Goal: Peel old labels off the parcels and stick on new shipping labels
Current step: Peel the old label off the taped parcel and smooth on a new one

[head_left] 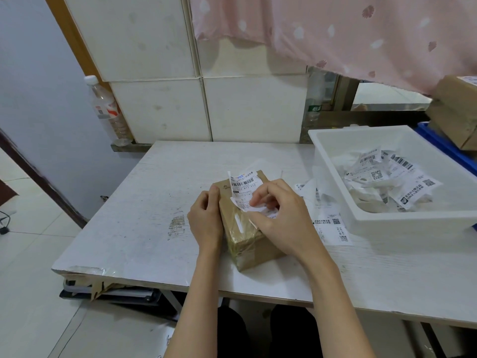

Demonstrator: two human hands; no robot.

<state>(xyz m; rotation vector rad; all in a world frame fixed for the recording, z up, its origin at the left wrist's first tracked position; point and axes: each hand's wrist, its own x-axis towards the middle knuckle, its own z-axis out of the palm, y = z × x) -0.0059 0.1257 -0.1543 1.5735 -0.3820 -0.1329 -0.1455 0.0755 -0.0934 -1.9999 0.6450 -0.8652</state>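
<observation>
On the scuffed white table [144, 210], the left hand [206, 218] is gripping the taped brown cardboard parcel [247, 244] by its side while the right hand [281, 218] is pinching its crinkled, half-lifted paper label [242, 184].

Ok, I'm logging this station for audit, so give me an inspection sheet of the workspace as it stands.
Surface: white table, scuffed patch left of the hands, front left edge chipped.
Job's things: brown parcel at centre, its label partly lifted; loose labels lying to its right.
Clutter: white bin holding peeled labels; more parcels far right.
Grippers: left hand holds the parcel's side; right hand pinches the label.
Cables: one on the floor, far left.
Surroundings: tiled wall, pink curtain, plastic bottle on the ledge.
</observation>
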